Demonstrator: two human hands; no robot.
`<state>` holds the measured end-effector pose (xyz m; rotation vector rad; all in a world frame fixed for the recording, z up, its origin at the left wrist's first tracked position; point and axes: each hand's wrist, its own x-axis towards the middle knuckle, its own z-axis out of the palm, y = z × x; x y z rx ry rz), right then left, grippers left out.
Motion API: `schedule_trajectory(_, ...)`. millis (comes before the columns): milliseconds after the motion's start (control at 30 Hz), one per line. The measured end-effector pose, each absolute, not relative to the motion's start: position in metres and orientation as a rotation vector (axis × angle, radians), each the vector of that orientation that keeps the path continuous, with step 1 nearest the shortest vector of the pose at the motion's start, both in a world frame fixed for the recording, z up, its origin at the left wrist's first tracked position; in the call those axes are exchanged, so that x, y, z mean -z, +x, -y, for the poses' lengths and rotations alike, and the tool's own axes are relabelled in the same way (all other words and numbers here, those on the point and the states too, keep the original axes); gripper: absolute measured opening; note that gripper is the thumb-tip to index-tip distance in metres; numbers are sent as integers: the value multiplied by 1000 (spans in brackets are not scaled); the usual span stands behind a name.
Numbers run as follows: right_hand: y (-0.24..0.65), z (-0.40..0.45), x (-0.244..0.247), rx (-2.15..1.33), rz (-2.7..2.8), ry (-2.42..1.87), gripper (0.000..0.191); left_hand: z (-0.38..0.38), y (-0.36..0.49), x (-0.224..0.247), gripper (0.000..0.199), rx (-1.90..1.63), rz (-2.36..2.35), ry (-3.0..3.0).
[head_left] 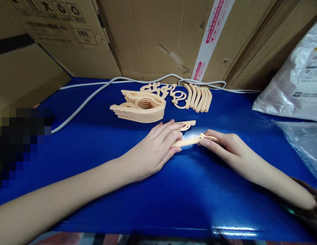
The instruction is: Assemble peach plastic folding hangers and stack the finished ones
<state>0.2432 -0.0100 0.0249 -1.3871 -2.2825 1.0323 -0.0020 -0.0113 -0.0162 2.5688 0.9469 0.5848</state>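
Near the middle of the blue table (138,204), my left hand (158,146) is closed around a beige curved plastic piece (190,140). Its fingers also lie over another beige piece (187,125) just behind. My right hand (222,144) pinches a thin beige part at the right end of the front piece, where the two parts meet. A stack of beige folded hanger-like pieces (140,114) sits behind my left hand. To its right are loose beige hooks (179,98) and a row of curved beige arms (199,98).
Cardboard boxes (153,37) stand along the back. A white cable (84,102) runs across the table's rear and left. At the right are a white plastic bag (288,85) and clear plastic wrap (301,143). The far left is pixelated.
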Motion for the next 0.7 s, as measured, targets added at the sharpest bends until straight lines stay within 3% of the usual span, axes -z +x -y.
schedule_trajectory(433, 244, 16, -26, -733, 2382, -1260, 32, 12, -3, 8, 19, -582, -870, 2439)
schedule_trajectory(700, 242, 15, -24, -749, 2375, -1346, 38, 12, -3, 10, 21, -598, -894, 2466)
